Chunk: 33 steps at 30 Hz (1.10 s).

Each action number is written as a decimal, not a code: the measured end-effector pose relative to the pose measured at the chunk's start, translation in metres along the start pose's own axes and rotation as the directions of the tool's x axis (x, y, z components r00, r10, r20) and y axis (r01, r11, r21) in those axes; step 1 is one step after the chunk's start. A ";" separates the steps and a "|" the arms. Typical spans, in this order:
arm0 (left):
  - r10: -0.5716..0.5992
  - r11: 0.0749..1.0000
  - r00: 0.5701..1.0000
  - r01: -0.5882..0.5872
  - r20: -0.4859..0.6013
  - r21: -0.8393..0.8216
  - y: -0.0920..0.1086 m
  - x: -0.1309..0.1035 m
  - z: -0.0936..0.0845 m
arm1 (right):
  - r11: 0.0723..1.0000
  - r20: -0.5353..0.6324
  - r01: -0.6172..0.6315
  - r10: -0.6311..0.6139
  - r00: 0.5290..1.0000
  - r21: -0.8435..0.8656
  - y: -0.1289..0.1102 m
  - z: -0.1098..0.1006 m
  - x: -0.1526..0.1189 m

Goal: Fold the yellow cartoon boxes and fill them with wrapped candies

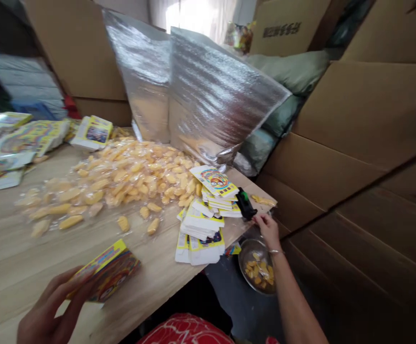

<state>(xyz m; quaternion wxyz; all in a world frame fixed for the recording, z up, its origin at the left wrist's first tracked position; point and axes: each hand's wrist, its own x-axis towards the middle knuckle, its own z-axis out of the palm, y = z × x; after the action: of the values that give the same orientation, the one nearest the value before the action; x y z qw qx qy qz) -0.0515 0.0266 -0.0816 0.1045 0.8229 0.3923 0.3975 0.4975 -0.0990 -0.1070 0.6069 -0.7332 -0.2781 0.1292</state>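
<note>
The left hand gripped a yellow box. The right hand's fingers met a black dispenser on the desk; whether they pinched anything was unclear.

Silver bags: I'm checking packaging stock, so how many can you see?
2. The left silver bag stands behind the wrapped yellow pieces; the right silver bag stands beside it, overlapping its edge in view. Others could be hidden behind them.

L hand holds yel. box, R hand at blk dispenser.
</note>
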 end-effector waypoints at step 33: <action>0.025 1.000 0.801 -0.020 0.598 -0.015 0.030 -0.019 -0.027 | 0.887 0.945 0.365 -0.324 0.055 0.283 -0.096 0.248 -0.199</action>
<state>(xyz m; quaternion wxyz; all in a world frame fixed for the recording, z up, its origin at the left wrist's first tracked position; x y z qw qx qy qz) -0.0617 -0.0111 -0.0607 0.2212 0.9105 0.3279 0.1206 0.1811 0.0020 -0.1009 0.2799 -0.3929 -0.7696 0.4184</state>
